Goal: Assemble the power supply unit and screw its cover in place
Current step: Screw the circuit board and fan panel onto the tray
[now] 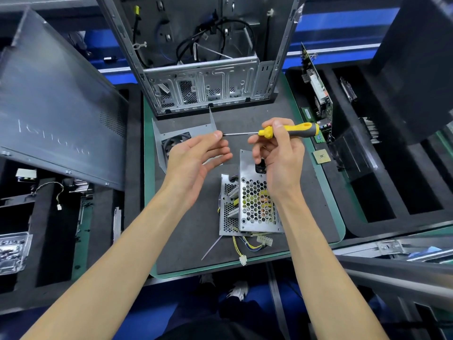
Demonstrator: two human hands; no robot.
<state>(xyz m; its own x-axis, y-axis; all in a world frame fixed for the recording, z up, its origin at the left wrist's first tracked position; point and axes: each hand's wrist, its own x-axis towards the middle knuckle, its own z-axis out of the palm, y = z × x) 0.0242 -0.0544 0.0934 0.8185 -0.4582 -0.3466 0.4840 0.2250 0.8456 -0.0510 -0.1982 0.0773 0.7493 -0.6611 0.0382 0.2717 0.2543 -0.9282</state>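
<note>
The screwdriver (290, 130) is yellow and grey; the power supply (252, 204) is silver – punched with honeycomb holes – on a grey, green-edged mat (186, 244).

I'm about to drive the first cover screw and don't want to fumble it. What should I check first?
1. Screwdriver held in right hand: ok.
2. Left hand fingertips at the shaft tip: ok.
3. Screw seated on the tip: cannot tell, fingers hide it.
4. Fan cover fitted over the power supply body: not ok, it lies apart on the mat.
5. Loose cables tucked inside: not ok, they trail out.
</note>
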